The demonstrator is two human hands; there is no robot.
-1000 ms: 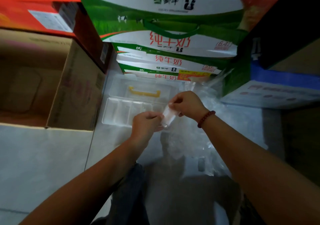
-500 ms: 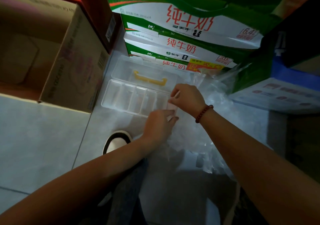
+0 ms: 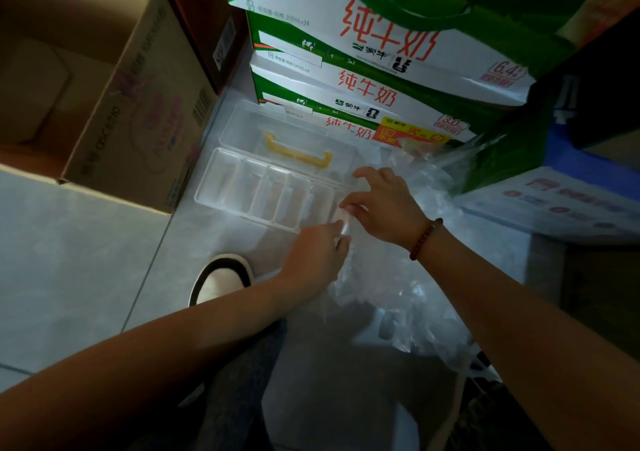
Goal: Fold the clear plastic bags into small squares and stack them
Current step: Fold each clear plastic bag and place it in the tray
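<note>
Hands (image 3: 346, 228) pinching glossy folded plastic square (image 3: 343, 221), ribbed clear tray (image 3: 242, 187)

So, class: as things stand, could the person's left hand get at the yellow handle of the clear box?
Probably yes: the left hand sits just short of the divided tray, and nothing covers the yellow handle beyond it.

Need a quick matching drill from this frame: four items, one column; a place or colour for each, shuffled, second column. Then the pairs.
Things:
1. handle
2. bracelet
3. shoe
4. brown cardboard box

Descriptions:
A. dark red beads, on the right wrist
B. yellow, on the clear plastic case's lid
C. open-topped, left of the clear case
D. white with dark trim, on the floor under the left forearm

Pairs: 1-B, 2-A, 3-D, 4-C
</note>
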